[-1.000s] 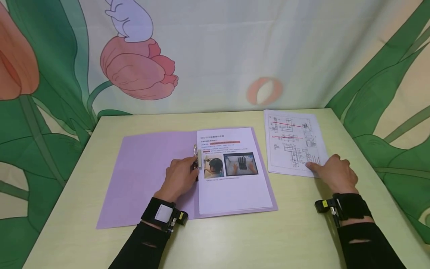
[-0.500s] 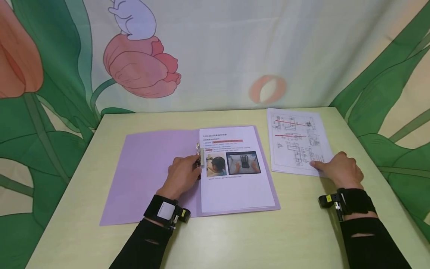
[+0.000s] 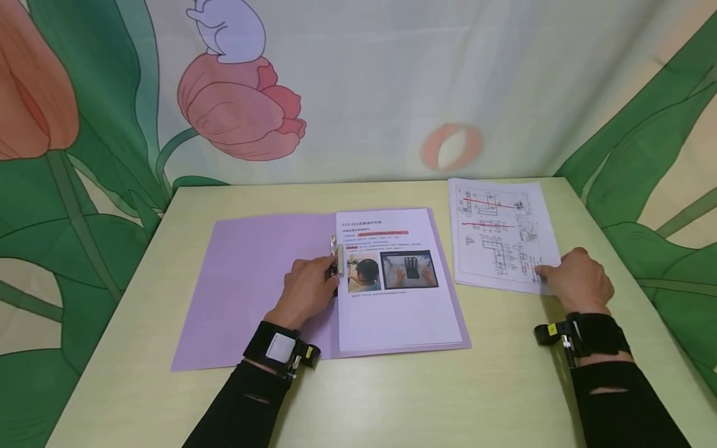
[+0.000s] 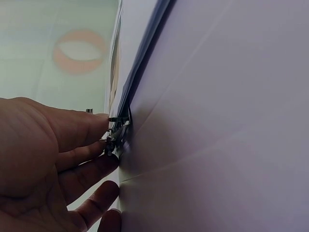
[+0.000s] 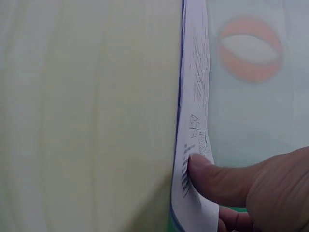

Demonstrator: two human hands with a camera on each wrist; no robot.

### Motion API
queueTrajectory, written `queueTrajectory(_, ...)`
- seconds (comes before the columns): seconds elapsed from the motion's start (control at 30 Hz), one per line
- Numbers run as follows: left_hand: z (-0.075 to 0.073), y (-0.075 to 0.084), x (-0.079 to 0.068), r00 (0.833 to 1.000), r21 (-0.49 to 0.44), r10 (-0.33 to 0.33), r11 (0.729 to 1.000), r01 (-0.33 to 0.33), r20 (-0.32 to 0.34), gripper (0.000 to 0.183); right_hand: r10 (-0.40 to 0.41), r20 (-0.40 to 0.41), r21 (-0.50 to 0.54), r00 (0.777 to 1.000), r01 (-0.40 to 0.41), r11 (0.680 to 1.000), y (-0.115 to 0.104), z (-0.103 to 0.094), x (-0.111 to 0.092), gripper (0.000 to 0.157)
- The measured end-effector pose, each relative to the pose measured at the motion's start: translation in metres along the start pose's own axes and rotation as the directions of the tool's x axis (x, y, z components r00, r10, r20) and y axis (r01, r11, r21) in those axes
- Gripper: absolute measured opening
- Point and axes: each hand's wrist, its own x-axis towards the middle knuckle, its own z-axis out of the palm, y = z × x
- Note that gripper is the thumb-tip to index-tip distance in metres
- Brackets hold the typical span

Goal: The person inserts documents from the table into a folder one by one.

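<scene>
In the head view, a purple folder (image 3: 246,292) lies spread flat on the table. Printed sheets (image 3: 392,323) with two photos rest on its right side. My left hand (image 3: 307,289) pinches the metal lever clip (image 3: 338,258) at the folder's spine. The left wrist view has the thumb and a finger at the clip's lever (image 4: 112,137); part of the clip is hidden. To the right lies a stack of papers (image 3: 493,233) with line drawings and red strokes. My right hand (image 3: 582,283) grips its near right corner, thumb (image 5: 207,176) on top and fingers underneath.
The pale wooden table (image 3: 403,398) carries the folder and the stack, with a narrow strip of tabletop between them. A printed curtain (image 3: 358,93) with flowers and leaves hangs behind the table's far edge and at both sides.
My right thumb has slid right across the top sheet towards its near right corner. The left hand stays at the clip. The whole head view has shifted slightly.
</scene>
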Motion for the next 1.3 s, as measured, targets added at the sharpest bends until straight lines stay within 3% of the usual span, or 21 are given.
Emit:
queueTrajectory(0.27, 0.001, 0.000, 0.000, 1.000, 0.003, 0.003, 1.000, -0.003, -0.010, 0.049, 0.040, -0.010, 0.021, 0.999, -0.039, 0.999, 0.002, 0.003, 0.005, 0.048)
queueTrajectory(0.6, 0.000, -0.001, 0.001, 1.000, -0.002, -0.002, 1.000, 0.002, -0.006, 0.049, -0.021, -0.044, -0.027, 0.999, 0.020, 0.999, 0.005, -0.003, 0.000, 0.043)
queueTrajectory(0.77, 0.001, -0.002, 0.001, 1.000, 0.009, 0.005, 1.000, -0.005, -0.008, 0.049, -0.023, 0.011, 0.116, 1.000, 0.021, 0.993, 0.000, -0.015, -0.005, 0.050)
queueTrajectory(0.9, 0.001, -0.003, 0.000, 1.000, 0.012, 0.003, 1.000, -0.003, -0.010, 0.049, -0.024, 0.072, 0.260, 0.997, 0.004, 0.966, -0.007, -0.026, -0.011, 0.061)
queueTrajectory(1.1, 0.002, -0.006, 0.000, 1.000, 0.018, 0.003, 1.000, -0.002, -0.011, 0.048, 0.022, 0.155, 0.409, 0.988, -0.085, 0.908, -0.017, -0.031, -0.022, 0.072)
queueTrajectory(1.3, 0.003, -0.005, 0.003, 1.000, 0.008, 0.008, 1.000, -0.008, -0.009, 0.048, 0.066, 0.125, 0.543, 0.990, -0.124, 0.831, -0.030, -0.026, -0.034, 0.067)
